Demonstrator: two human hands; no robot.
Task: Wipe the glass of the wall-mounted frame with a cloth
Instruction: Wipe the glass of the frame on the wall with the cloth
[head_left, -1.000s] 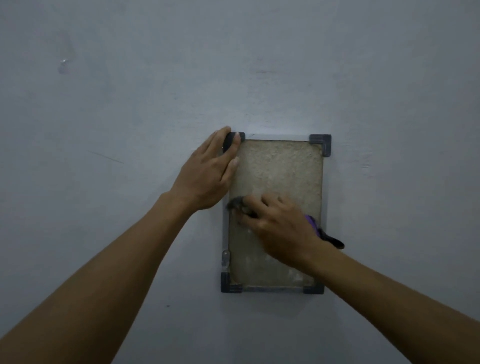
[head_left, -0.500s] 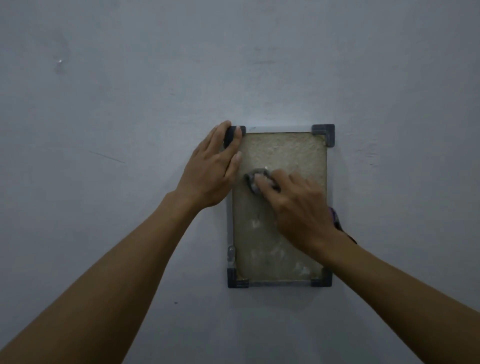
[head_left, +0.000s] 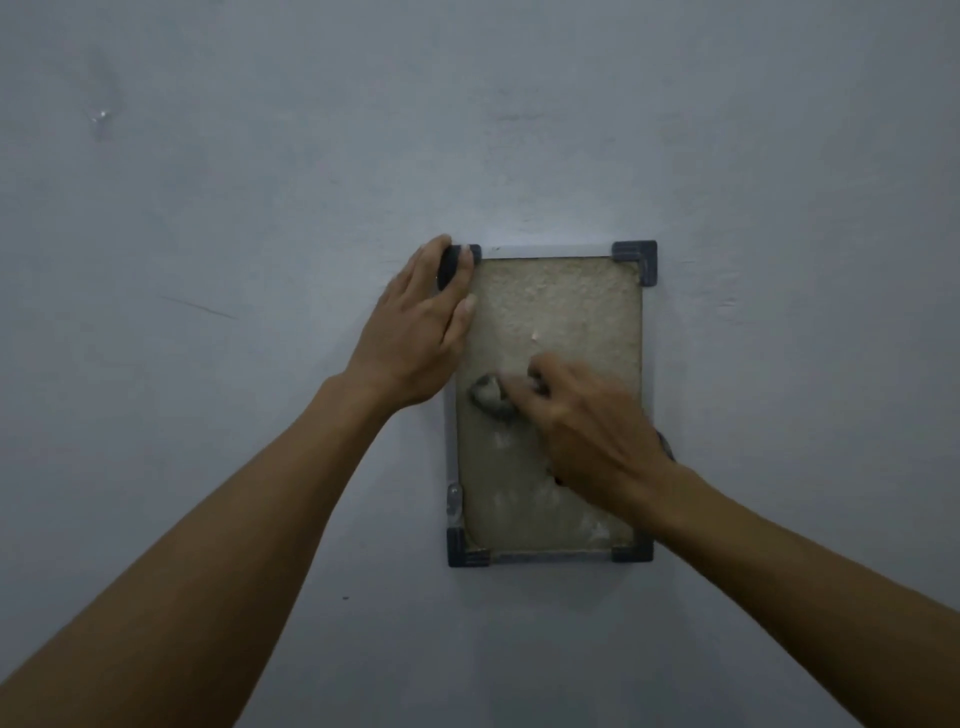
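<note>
Grey painted wall (head_left: 260, 208) fills the view, with a small mark at the far left. On it hangs the frame (head_left: 635, 262), upright, with 4 dark corner pieces and mottled beige glass (head_left: 561, 312). Left hand (head_left: 421, 332) lies flat over the frame's upper left corner, fingers straight and relaxed, thumb along the left edge. Right hand (head_left: 587, 431), blurred, has its fingers curled on a small grey cloth (head_left: 488, 397) pressed to the glass left of centre.

Grey cloth (head_left: 489, 396), speckled beige glass (head_left: 556, 312), dark frame corners (head_left: 636, 258)
</note>
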